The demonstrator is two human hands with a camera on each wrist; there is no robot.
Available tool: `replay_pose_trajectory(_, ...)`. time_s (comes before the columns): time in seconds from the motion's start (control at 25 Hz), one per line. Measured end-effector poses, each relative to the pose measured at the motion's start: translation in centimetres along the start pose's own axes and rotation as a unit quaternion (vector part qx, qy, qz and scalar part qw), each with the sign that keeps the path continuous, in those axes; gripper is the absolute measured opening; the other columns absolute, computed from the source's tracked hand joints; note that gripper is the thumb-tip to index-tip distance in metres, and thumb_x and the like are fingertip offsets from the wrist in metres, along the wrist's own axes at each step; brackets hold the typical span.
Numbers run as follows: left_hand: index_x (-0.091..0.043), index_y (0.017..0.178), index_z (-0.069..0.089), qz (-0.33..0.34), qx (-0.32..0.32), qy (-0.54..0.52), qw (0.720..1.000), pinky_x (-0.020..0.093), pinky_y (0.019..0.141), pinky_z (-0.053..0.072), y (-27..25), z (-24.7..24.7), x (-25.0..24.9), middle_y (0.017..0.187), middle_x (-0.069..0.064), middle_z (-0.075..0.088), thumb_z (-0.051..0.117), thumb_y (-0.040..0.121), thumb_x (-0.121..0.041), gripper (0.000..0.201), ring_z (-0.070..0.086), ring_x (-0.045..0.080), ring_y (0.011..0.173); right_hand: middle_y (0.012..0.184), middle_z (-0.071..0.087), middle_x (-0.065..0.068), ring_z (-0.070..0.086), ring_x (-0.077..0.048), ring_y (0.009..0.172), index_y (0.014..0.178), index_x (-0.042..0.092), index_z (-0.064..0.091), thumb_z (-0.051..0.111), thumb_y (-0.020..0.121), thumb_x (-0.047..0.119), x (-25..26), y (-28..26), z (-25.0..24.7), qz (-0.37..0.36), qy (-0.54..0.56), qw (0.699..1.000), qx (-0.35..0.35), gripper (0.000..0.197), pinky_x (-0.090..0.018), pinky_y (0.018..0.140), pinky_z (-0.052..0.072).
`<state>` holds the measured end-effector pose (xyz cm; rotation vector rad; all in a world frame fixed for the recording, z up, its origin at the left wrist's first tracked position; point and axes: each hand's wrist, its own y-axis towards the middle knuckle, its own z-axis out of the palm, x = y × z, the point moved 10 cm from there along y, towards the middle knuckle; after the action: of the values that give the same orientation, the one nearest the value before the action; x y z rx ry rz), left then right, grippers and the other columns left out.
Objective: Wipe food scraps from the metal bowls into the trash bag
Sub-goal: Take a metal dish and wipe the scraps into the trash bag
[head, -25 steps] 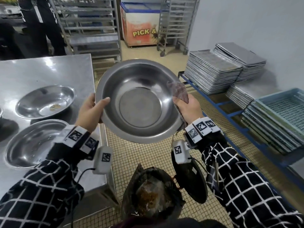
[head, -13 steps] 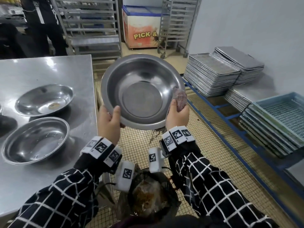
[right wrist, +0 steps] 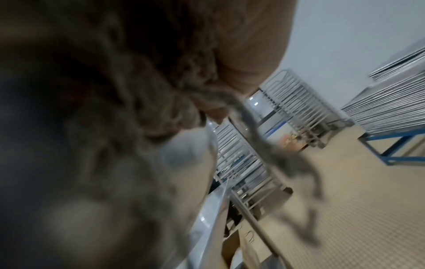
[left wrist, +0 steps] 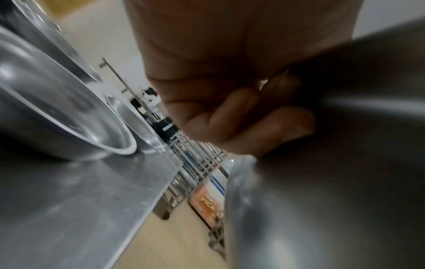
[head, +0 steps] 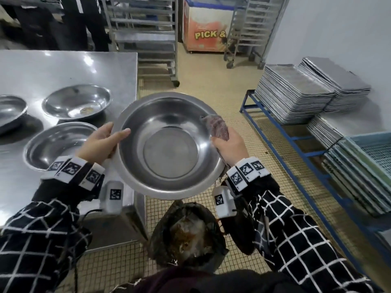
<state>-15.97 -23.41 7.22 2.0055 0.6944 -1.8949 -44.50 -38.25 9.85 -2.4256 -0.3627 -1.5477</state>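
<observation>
Head view, left hand [head: 99, 142] gripping bowl [head: 169, 149] rim

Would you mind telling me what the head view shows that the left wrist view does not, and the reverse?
Only the head view shows the trash bag below the held bowl, the right hand with its cloth, and food residue in a far table bowl. Only the left wrist view shows the left hand's fingers curled under that bowl's outer wall. Both show the left hand, the held bowl and bowls on the table.
</observation>
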Motion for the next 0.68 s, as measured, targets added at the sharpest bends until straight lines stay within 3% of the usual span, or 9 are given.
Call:
replay_pose_trajectory(0.08, -0.019, 0.100, 0.063, 0.003, -0.039, -0.004, 0.999, 0.025, 0.053, 0.054, -1.6, -3.4, 1.0, 0.082, 0.006, 0.070, 0.060, 0.090, -0.019, 0.010, 0.068, 0.015, 0.063, 0.078, 0.056, 0.004, 0.052, -0.010, 0.067, 0.094, 0.017, 0.056, 0.062, 0.087, 0.022, 1.2, -0.3, 3.4, -0.022, -0.009, 0.999, 0.049, 0.010, -0.022, 0.058, 0.043)
replay_pose_trajectory(0.24, -0.027, 0.089, 0.070, 0.049, -0.216, -0.040, 0.974, 0.037, 0.074, 0.052, -7.5, -11.9, 2.1, 0.081, -0.001, 0.073, 0.064, 0.081, -0.022, 0.011, 0.066, 0.025, 0.077, 0.078, 0.050, 0.006, 0.048, -0.007, 0.066, 0.098, 0.013, 0.055, 0.059, 0.090, 0.025, 4.5, -2.2, 10.1, -0.052, 0.037, 0.996, 0.060, 0.016, -0.021, 0.057, 0.043)
replay_pose_trajectory(0.32, -0.026, 0.081, 0.069, 0.058, -0.328, -0.053, 0.941, 0.034, 0.069, 0.051, -11.3, -16.3, 2.5, 0.075, -0.003, 0.070, 0.060, 0.080, -0.022, 0.011, 0.063, 0.021, 0.071, 0.077, 0.047, 0.006, 0.047, -0.007, 0.065, 0.098, 0.011, 0.053, 0.057, 0.090, 0.023, 6.0, -3.8, 14.4, -0.040, 0.070, 0.995, 0.057, 0.014, -0.020, 0.056, 0.040)
replay_pose_trajectory(0.44, -0.019, 0.077, 0.055, 0.058, -0.460, 0.016, 0.886, 0.026, 0.062, 0.049, -16.4, -21.1, 1.9, 0.072, 0.002, 0.059, 0.055, 0.085, -0.028, 0.012, 0.055, 0.019, 0.066, 0.082, 0.052, 0.006, 0.052, -0.012, 0.074, 0.102, 0.014, 0.051, 0.054, 0.089, 0.018, 8.7, -6.7, 21.8, -0.024, 0.128, 0.990, 0.051, 0.014, -0.022, 0.060, 0.039)
replay_pose_trajectory(0.52, -0.020, 0.076, 0.046, 0.058, -0.485, 0.057, 0.871, 0.009, 0.047, 0.040, -17.8, -22.7, 1.6, 0.070, 0.000, 0.051, 0.051, 0.093, -0.022, 0.019, 0.053, 0.010, 0.061, 0.091, 0.056, 0.003, 0.054, -0.016, 0.081, 0.112, 0.011, 0.050, 0.053, 0.089, 0.016, 10.7, -8.3, 26.1, -0.022, 0.147, 0.987, 0.056, 0.024, -0.024, 0.068, 0.041)
replay_pose_trajectory(0.6, -0.017, 0.084, 0.047, 0.068, -0.466, 0.028, 0.882, 0.010, 0.048, 0.043, -18.5, -25.3, 2.7, 0.073, 0.000, 0.053, 0.049, 0.097, -0.021, 0.013, 0.058, 0.005, 0.060, 0.099, 0.059, -0.003, 0.058, -0.021, 0.086, 0.121, 0.009, 0.047, 0.052, 0.086, 0.014, 11.6, -9.6, 31.2, -0.006, 0.164, 0.984, 0.069, 0.036, -0.028, 0.076, 0.047)
replay_pose_trajectory(0.68, -0.010, 0.094, 0.048, 0.053, -0.432, 0.018, 0.900, 0.021, 0.049, 0.048, -19.2, -28.9, 4.2, 0.073, 0.004, 0.058, 0.048, 0.098, -0.025, 0.015, 0.062, 0.011, 0.056, 0.110, 0.061, -0.010, 0.062, -0.028, 0.094, 0.127, 0.010, 0.041, 0.051, 0.083, 0.012, 12.0, -11.1, 36.6, 0.017, 0.168, 0.980, 0.102, 0.045, -0.039, 0.086, 0.052)
